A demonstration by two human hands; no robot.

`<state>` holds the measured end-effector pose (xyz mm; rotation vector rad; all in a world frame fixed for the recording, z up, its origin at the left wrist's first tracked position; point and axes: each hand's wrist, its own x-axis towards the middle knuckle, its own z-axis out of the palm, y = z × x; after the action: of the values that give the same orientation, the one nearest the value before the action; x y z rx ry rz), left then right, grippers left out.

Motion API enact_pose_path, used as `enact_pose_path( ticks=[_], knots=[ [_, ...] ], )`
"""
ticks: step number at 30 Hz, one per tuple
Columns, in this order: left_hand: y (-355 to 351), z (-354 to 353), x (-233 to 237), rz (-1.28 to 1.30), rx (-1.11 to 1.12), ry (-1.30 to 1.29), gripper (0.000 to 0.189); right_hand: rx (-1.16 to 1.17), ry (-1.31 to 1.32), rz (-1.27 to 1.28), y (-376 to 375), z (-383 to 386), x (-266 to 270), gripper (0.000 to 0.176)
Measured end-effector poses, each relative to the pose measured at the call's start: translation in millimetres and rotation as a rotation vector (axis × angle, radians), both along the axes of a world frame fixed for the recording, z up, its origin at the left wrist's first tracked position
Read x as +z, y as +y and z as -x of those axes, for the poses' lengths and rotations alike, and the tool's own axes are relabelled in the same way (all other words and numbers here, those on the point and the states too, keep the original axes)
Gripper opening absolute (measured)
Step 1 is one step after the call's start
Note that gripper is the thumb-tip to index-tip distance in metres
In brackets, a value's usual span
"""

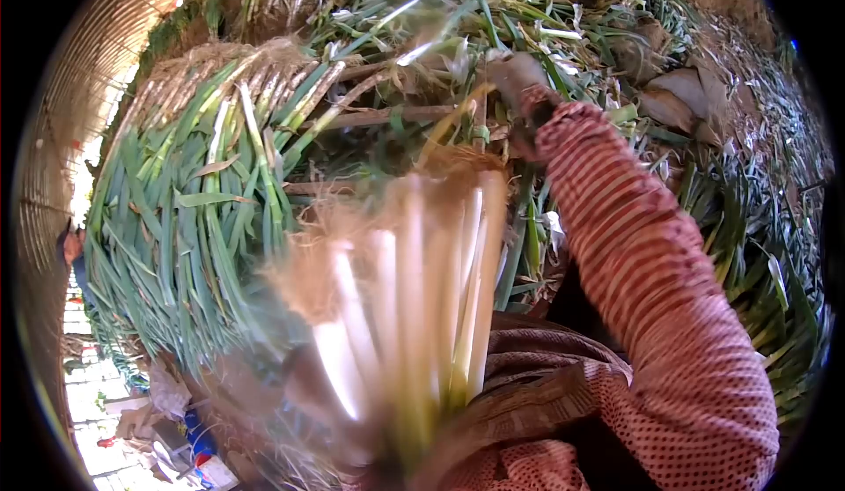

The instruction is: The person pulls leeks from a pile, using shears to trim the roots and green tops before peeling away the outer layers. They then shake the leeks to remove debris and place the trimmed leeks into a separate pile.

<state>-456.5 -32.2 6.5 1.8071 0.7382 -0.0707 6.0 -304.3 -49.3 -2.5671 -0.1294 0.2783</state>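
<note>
A bundle of white-stalked green onions (414, 297) stands blurred and close to the camera, roots up. Whatever holds it is hidden beneath it, and my left hand does not show. My right arm, in a red striped sleeve (634, 253), stretches up and away from me. My right hand (515, 75), dirty and greyish, rests among loose onion stalks and leaves (422, 42) on top of the heap. Its fingers are buried in the leaves, so its grip is unclear.
A large stack of bundled green onions (176, 209) with roots outward (220, 59) fills the left. Loose leaves (766, 271) cover the ground at the right, with earth clods (678, 95) above. A corrugated wall (53, 139), another person (70, 249) and scattered litter (189, 438) lie far left.
</note>
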Motion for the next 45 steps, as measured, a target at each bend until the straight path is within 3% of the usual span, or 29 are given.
enact_pose_path(
  ticks=[2,3,4,5,7,9,11,13,16,17,18,19,21,22,24,25,26,28,31,34,37,38,40,42,43,45],
  knots=[
    [-5,0,8,0.104,0.032,0.006,0.054,-0.040,0.017,-0.102,-34,18,19,0.058],
    [-5,-3,10,0.162,0.038,0.009,0.054,0.185,-0.166,0.114,-46,18,-7,0.061],
    [-3,0,2,0.126,0.067,-0.025,0.050,0.283,-0.425,0.151,-56,17,-43,0.061],
    [-1,0,1,0.101,0.033,-0.015,0.048,0.158,-0.384,0.018,-55,30,-52,0.050],
    [7,1,1,0.040,-0.029,0.013,0.044,0.057,-0.236,-0.275,-52,45,-64,0.046],
    [32,11,-24,-0.038,-0.145,-0.025,0.037,-0.058,-0.007,-0.468,-38,78,-40,0.036],
    [31,6,-22,-0.035,-0.147,-0.016,0.037,0.235,0.083,-0.421,-28,96,-25,0.058],
    [25,-1,-17,-0.030,-0.139,-0.013,0.037,0.649,-0.112,-0.072,-10,112,-7,0.050],
    [17,-3,-11,-0.029,-0.138,-0.007,0.036,0.268,-0.013,0.188,-13,67,-37,0.039],
    [17,-3,-11,-0.028,-0.145,-0.007,0.036,-0.039,0.012,0.165,-25,56,-15,0.035],
    [16,-2,-10,-0.025,-0.138,-0.010,0.036,-0.334,0.005,-0.098,-54,35,-38,0.036],
    [20,-2,-12,-0.035,-0.156,-0.001,0.036,-0.539,-0.202,-0.197,-71,27,-68,0.042],
    [22,-1,-15,-0.027,-0.185,0.016,0.036,-0.343,-0.086,-0.382,-74,62,-86,0.057],
    [24,-2,-18,-0.022,-0.203,0.017,0.036,-0.056,-0.095,-0.425,-75,80,-117,0.067],
    [42,-1,-31,-0.003,-0.249,0.003,0.035,-0.363,0.839,-0.922,-44,128,-163,0.096],
    [45,2,-33,0.006,-0.259,0.005,0.034,-0.476,1.030,-1.066,-24,149,-176,0.096],
    [26,4,-18,-0.112,-0.155,0.047,0.039,-0.519,1.077,-1.192,-8,164,-182,0.096],
    [0,-18,-1,-0.168,-0.188,-0.069,0.039,-0.588,1.065,-1.394,16,183,-184,0.097],
    [-35,-70,19,-0.253,-0.245,-0.268,0.043,-0.653,0.875,-1.610,20,185,-159,0.097],
    [-42,-112,22,-0.001,-0.428,-0.163,0.042,-0.636,0.579,-1.746,-28,174,-99,0.098],
    [-85,-134,14,-0.131,-0.789,-0.398,0.047,-0.597,0.209,-1.793,-122,177,-11,0.098],
    [-106,-136,9,-0.008,-0.889,-0.441,0.053,-0.586,0.089,-1.785,-156,183,21,0.098],
    [-137,-149,10,0.021,-1.147,-0.389,0.060,-0.589,-0.118,-1.729,-215,202,88,0.099],
    [-163,-161,13,-0.135,-1.400,-0.150,0.062,-0.659,-0.226,-1.623,-241,218,148,0.099],
    [-179,-161,11,-0.208,-1.496,-0.014,0.062,-0.297,-0.241,-1.418,-273,217,156,0.096],
    [-206,-158,10,-0.324,-1.607,0.001,0.063,-0.003,-0.161,-1.072,-253,210,163,0.096]
  ],
)
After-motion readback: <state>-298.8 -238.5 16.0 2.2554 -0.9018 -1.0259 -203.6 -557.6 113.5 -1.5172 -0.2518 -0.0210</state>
